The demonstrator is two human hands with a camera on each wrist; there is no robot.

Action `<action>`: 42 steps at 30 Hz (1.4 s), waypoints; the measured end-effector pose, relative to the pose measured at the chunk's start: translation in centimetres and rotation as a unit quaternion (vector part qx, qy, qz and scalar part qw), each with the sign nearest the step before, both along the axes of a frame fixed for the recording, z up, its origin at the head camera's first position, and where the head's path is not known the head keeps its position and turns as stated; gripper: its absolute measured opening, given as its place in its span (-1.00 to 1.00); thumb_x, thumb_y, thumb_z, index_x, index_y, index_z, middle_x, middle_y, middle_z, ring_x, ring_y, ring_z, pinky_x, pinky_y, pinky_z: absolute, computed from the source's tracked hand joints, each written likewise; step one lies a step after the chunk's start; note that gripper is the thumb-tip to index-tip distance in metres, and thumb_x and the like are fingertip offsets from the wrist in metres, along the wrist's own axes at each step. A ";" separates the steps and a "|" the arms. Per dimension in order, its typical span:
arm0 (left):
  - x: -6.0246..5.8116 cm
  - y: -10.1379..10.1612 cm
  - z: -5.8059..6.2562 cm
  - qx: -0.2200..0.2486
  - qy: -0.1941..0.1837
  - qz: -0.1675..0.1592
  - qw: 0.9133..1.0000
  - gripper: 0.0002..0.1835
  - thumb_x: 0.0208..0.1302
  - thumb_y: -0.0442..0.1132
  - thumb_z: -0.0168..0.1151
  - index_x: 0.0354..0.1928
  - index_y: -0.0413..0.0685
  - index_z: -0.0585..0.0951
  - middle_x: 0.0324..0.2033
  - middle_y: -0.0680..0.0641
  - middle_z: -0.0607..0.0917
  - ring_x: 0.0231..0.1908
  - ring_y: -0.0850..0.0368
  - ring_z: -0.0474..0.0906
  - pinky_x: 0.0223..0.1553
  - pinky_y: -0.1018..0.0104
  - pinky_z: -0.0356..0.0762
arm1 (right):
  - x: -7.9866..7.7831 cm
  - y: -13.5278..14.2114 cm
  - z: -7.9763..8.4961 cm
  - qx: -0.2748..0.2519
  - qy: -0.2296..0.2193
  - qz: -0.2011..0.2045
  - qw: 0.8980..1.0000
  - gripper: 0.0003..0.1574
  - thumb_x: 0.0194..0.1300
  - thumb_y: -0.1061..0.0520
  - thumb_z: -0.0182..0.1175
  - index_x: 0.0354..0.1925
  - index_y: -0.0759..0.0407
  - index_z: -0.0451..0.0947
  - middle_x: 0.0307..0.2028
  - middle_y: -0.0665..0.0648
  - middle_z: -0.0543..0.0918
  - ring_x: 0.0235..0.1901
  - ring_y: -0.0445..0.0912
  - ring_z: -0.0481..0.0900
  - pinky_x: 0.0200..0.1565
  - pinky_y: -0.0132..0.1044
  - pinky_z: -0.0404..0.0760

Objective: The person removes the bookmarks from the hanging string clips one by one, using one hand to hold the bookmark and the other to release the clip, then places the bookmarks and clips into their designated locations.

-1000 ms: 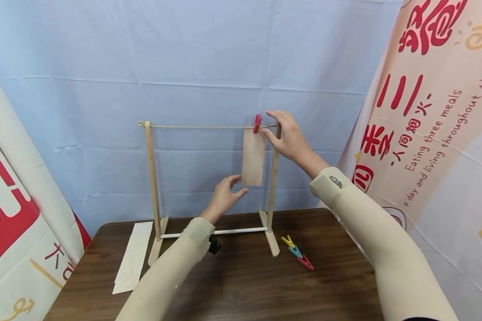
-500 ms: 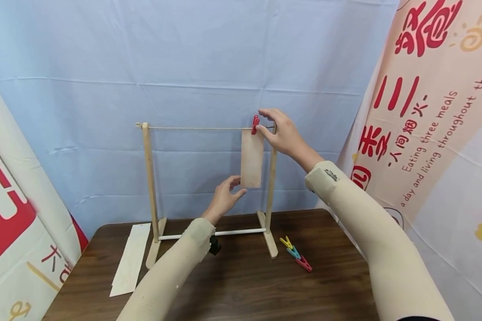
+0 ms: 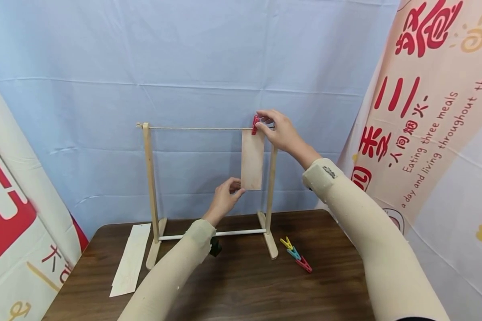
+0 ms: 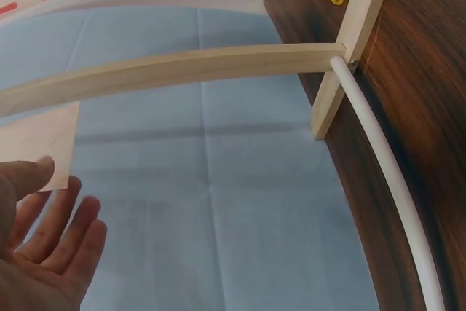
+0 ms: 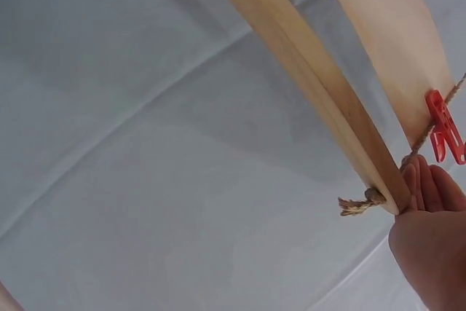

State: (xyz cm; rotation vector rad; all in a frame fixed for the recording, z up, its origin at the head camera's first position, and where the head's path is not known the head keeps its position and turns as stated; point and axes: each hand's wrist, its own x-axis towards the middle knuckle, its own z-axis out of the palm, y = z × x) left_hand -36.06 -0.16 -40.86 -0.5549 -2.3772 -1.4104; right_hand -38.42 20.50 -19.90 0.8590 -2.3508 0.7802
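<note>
A narrow beige card [image 3: 252, 160] hangs from the string [image 3: 197, 129] of a wooden frame [image 3: 150, 174]. A red clothespin [image 3: 255, 125] stands upright at its top edge, on the string. My right hand [image 3: 283, 131] is raised beside this clothespin, thumb tip right at its side; the right wrist view shows the clothespin's [image 5: 445, 127] handles spread, just above the fingers. Lower down, my left hand [image 3: 224, 198] is at the card's lower left corner. From the left wrist, its thumb [image 4: 33, 174] overlaps the card [image 4: 36, 136], with the other fingers spread loosely.
White strips [image 3: 131, 261] lie overlapping on the dark wooden table [image 3: 241, 290], left of the frame. Right of it lie a yellow clothespin [image 3: 286, 243], a blue clothespin [image 3: 293, 253] and another red clothespin [image 3: 304, 264]. A white bar [image 3: 241, 232] joins the frame's feet.
My right hand has moved left to the red clothespin, its fingers drawing closer to it. The left hand's thumb and fingers have come nearer together at the card's corner.
</note>
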 end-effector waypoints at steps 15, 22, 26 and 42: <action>0.2 0.1 -0.4 0.004 0.019 0.014 1.000 -0.84 0.51 -0.21 0.38 0.03 -0.07 0.70 -0.10 -0.09 0.83 -0.11 0.00 0.76 -0.01 0.07 0.71 | 0.3 -0.3 0.5 -0.018 -0.038 -0.020 0.999 -0.48 0.65 0.11 0.20 0.43 0.30 0.53 0.27 0.32 0.63 0.20 0.20 0.61 0.25 0.08 0.58; 0.4 0.1 -0.5 0.011 0.029 0.020 0.999 -0.84 0.53 -0.21 0.37 0.03 -0.08 0.70 -0.13 -0.09 0.82 -0.15 0.02 0.75 -0.06 0.07 0.71 | 0.3 -0.3 0.7 -0.034 -0.028 -0.020 0.999 -0.57 0.63 0.12 0.23 0.32 0.29 0.62 0.20 0.30 0.69 0.14 0.17 0.65 0.16 0.06 0.62; 0.5 0.1 -0.7 0.015 0.030 0.021 0.999 -0.83 0.53 -0.19 0.36 0.04 -0.07 0.71 -0.15 -0.07 0.83 -0.17 0.04 0.73 -0.08 0.07 0.69 | 0.3 -0.3 0.5 -0.045 -0.027 -0.016 0.998 -0.61 0.61 0.11 0.26 0.25 0.29 0.65 0.14 0.29 0.71 0.11 0.15 0.67 0.17 0.06 0.61; 1.2 -0.1 -1.6 0.045 0.051 0.018 0.998 -0.81 0.55 -0.25 0.34 0.09 -0.14 0.69 -0.18 -0.15 0.82 -0.18 -0.14 0.77 -0.15 0.04 0.69 | 0.3 0.2 -0.3 -0.125 -0.023 0.014 0.992 -0.74 0.55 0.14 0.34 0.09 0.25 0.75 -0.02 0.24 0.77 -0.09 0.03 0.66 -0.04 -0.23 0.55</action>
